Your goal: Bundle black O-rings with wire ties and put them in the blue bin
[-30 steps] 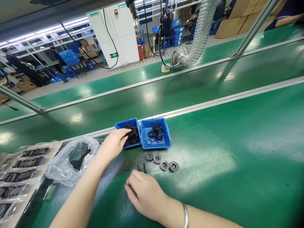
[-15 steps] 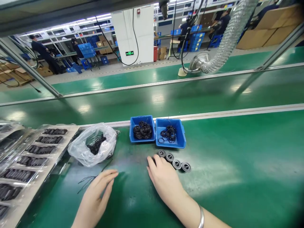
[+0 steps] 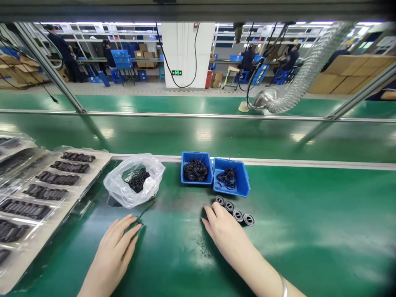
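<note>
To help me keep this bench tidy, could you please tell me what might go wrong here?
The right hand lies beside the loose black discs and could knock them out of line. The thin black strand by the left hand could snag. The open plastic bag could spill its black rings.
</note>
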Demonstrator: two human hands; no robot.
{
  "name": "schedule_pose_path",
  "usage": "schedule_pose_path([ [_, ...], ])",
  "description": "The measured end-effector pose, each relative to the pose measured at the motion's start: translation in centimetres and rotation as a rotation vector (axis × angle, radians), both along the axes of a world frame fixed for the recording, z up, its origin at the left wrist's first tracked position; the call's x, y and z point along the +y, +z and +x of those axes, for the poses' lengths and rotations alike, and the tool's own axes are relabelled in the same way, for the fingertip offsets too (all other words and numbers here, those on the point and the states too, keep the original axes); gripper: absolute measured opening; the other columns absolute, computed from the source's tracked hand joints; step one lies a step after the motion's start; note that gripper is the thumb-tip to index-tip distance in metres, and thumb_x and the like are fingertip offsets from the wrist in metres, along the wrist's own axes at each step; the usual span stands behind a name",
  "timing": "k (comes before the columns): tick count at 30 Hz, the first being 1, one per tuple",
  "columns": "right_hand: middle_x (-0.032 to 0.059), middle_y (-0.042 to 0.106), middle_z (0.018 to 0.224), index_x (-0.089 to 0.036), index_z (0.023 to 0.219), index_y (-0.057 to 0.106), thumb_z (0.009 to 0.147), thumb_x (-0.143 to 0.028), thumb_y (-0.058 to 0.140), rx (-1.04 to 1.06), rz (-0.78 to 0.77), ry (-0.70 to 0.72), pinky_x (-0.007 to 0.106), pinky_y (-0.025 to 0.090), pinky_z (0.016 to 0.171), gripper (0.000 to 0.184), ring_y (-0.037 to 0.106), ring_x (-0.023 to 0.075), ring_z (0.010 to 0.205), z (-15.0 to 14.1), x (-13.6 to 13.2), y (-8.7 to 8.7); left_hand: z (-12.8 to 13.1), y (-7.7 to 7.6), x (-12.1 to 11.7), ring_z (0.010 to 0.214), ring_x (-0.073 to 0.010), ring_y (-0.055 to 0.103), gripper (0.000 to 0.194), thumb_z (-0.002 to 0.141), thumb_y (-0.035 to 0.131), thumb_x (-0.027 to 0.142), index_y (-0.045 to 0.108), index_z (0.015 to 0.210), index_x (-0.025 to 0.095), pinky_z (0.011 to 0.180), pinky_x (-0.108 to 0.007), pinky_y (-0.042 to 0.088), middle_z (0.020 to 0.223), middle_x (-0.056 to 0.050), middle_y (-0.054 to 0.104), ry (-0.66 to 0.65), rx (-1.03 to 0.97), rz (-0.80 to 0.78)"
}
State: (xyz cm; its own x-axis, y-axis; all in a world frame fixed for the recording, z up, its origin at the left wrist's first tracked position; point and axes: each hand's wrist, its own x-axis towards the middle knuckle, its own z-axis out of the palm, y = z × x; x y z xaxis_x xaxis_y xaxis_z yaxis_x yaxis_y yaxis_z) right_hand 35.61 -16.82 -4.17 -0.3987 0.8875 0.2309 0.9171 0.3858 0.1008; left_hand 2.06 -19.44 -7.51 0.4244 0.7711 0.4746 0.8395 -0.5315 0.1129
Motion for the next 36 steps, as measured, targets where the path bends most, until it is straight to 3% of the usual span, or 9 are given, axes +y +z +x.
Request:
schedule_pose_path([
  [5, 0.0119, 0.061, 0.090, -0.011, 0.100, 0.063, 0.090, -0.018, 0.066, -0.062, -0.038, 0.018, 0.040, 0.059, 0.068, 0.013, 0.064, 0.0273, 0.078, -0.1, 0.3, 0.3, -0.5, -0.3, -0.1, 0.125, -0.0331, 0.059, 0.034, 0.096, 0.055, 0.023, 0.054, 0.130, 0.020, 0.108, -0.057, 0.045, 0.130, -0.015, 0.063, 0.092, -0.040, -0.026],
  [8, 0.0185, 0.062, 0.103, -0.008, 0.111, 0.061, 0.090, -0.030, 0.069, -0.062, 0.026, 0.021, 0.041, 0.058, 0.066, 0.032, 0.065, 0.0297, 0.080, 0.1, -0.1, 0.6, -1.1, 0.1, -0.1, 0.125, -0.0349, 0.058, 0.047, 0.094, 0.060, 0.033, 0.046, 0.136, 0.018, 0.107, -0.057, 0.045, 0.132, -0.018, 0.061, 0.184, -0.078, -0.065],
  [10, 0.0226, 0.061, 0.112, -0.007, 0.115, 0.059, 0.094, -0.033, 0.063, -0.058, 0.089, 0.054, 0.045, 0.058, 0.071, 0.034, 0.065, 0.0335, 0.087, 0.1, -0.3, 1.0, -1.7, 0.3, 0.1, 0.126, -0.0359, 0.056, 0.054, 0.092, 0.063, 0.039, 0.045, 0.138, 0.017, 0.105, -0.056, 0.047, 0.133, -0.018, 0.059, 0.219, -0.093, -0.109],
  [13, 0.0215, 0.062, 0.111, -0.007, 0.114, 0.059, 0.098, -0.026, 0.053, 0.054, 0.133, 0.155, 0.045, 0.057, 0.078, 0.025, 0.065, 0.0338, 0.094, -1.2, -0.3, 1.5, -2.2, 0.5, 0.6, 0.118, -0.0337, 0.059, 0.038, 0.093, 0.063, 0.037, 0.056, 0.125, 0.018, 0.097, -0.051, 0.052, 0.125, -0.016, 0.062, 0.201, -0.123, -0.207],
  [16, 0.0170, 0.063, 0.108, -0.010, 0.113, 0.059, 0.098, -0.022, 0.054, 0.197, -0.003, 0.257, 0.041, 0.058, 0.076, 0.020, 0.066, 0.0287, 0.089, -4.2, 0.3, 1.4, -1.6, 0.8, 1.1, 0.101, -0.0281, 0.063, 0.014, 0.097, 0.056, 0.025, 0.065, 0.104, 0.017, 0.089, -0.045, 0.053, 0.107, -0.012, 0.066, 0.169, -0.216, -0.295],
  [20, 0.0155, 0.062, 0.113, -0.010, 0.121, 0.056, 0.094, -0.023, 0.064, 0.317, -0.225, 0.354, 0.039, 0.059, 0.082, 0.031, 0.066, 0.0264, 0.093, -8.8, 1.6, 0.7, 0.9, 1.1, 1.3, 0.089, -0.0228, 0.063, 0.009, 0.096, 0.057, 0.020, 0.065, 0.092, 0.019, 0.082, -0.037, 0.053, 0.094, -0.006, 0.067, 0.102, -0.245, -0.356],
  [23, 0.0120, 0.063, 0.101, -0.012, 0.110, 0.061, 0.088, -0.025, 0.073, 0.279, -0.314, 0.399, 0.042, 0.059, 0.081, 0.028, 0.064, 0.0282, 0.093, -10.7, 2.3, 0.2, 2.7, 1.3, 1.1, 0.086, -0.0214, 0.063, 0.010, 0.096, 0.057, 0.018, 0.065, 0.091, 0.019, 0.080, -0.036, 0.052, 0.091, -0.005, 0.068, 0.072, -0.264, -0.400],
  [31, 0.0043, 0.062, 0.086, -0.018, 0.089, 0.060, 0.094, -0.016, 0.064, 0.381, -0.361, 0.406, 0.034, 0.054, 0.076, 0.007, 0.062, 0.0223, 0.083, -8.4, 2.5, -1.3, 1.9, 1.9, 1.8, 0.080, -0.0170, 0.070, 0.010, 0.094, 0.061, 0.022, 0.069, 0.089, 0.024, 0.073, -0.028, 0.055, 0.086, 0.001, 0.073, 0.134, -0.385, -0.547],
  [36, 0.0070, 0.059, 0.081, -0.017, 0.086, 0.058, 0.100, -0.015, 0.049, 0.301, -0.172, 0.244, 0.035, 0.051, 0.066, 0.016, 0.060, 0.0227, 0.070, -7.0, 2.3, -2.0, 1.5, 2.0, 2.3, 0.082, -0.0182, 0.071, 0.013, 0.096, 0.057, 0.023, 0.069, 0.091, 0.023, 0.074, -0.029, 0.058, 0.087, -0.001, 0.074, 0.175, -0.401, -0.535],
])
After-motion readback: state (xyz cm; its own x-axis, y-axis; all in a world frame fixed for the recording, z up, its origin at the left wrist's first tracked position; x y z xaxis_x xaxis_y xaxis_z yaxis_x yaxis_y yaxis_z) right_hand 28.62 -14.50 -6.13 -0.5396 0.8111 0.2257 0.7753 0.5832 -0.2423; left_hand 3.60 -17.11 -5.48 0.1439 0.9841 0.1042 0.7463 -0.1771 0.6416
